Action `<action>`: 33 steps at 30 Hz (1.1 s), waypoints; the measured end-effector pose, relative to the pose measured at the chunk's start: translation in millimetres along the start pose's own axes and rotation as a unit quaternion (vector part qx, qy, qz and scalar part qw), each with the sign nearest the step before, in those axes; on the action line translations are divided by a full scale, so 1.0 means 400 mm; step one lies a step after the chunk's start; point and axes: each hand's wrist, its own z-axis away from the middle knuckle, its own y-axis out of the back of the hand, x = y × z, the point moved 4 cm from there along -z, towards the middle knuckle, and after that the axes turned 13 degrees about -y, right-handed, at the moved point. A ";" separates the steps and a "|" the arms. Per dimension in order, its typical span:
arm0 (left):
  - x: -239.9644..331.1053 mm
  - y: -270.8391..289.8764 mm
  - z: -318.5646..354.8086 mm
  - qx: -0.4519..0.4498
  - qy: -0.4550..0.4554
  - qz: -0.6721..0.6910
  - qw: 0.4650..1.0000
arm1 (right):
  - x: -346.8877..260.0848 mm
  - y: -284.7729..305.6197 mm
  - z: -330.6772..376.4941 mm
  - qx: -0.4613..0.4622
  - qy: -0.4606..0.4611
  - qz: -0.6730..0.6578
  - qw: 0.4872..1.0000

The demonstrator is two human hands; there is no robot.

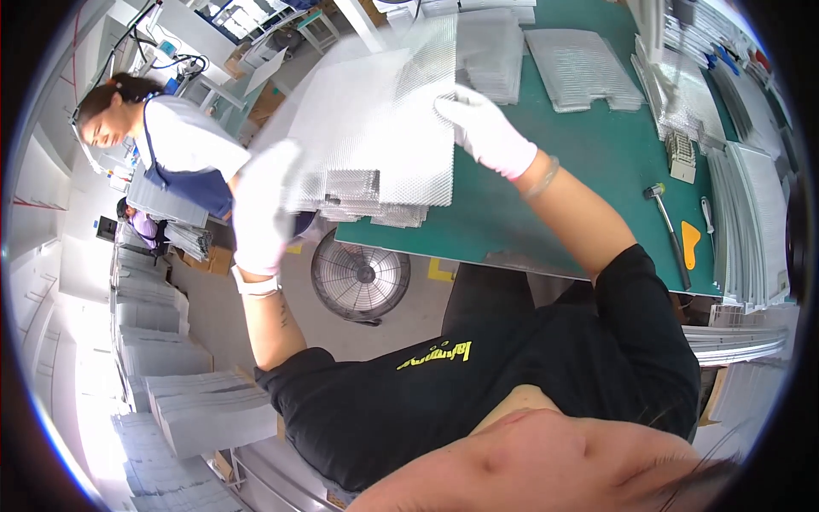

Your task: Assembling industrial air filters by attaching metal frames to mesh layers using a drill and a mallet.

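Note:
A thin silvery sheet with a fine dimpled, mesh-like surface (pixel 424 141) is held up over the left end of the green table. My right hand (pixel 488 135), in a white glove, pinches its right edge. My left hand (pixel 266 205), gloved too, is beside the left side of the sheets. Motion smears its fingers, so their grip is unclear. Below lies a stack of similar sheets (pixel 351 189) at the table's near left corner, partly covered by the raised sheet.
More sheet stacks lie on the green table (pixel 546 196) at the back (pixel 584 70) and right. A hammer (pixel 668 224), a yellow scraper (pixel 689 245) and a screwdriver (pixel 707 215) rest at right. A floor fan (pixel 362 275) stands below the table edge. A co-worker (pixel 183 141) is at left.

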 end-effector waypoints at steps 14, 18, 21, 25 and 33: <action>0.163 -0.194 0.135 0.058 0.018 -0.062 0.996 | -0.013 0.449 0.634 0.327 -0.033 0.275 0.904; 0.199 -0.222 0.102 -0.047 -0.060 0.002 0.997 | -0.043 0.470 0.761 0.417 -0.209 0.391 0.793; 0.198 -0.207 0.084 -0.075 -0.063 -0.001 0.995 | -0.081 0.442 0.778 0.424 -0.313 0.698 0.484; 0.183 -0.171 0.061 -0.137 -0.090 -0.010 0.986 | -0.124 0.386 0.618 0.366 -0.138 0.732 0.558; -0.146 0.037 0.010 0.277 0.414 0.016 0.867 | -0.255 0.556 0.003 0.388 -0.066 0.670 0.629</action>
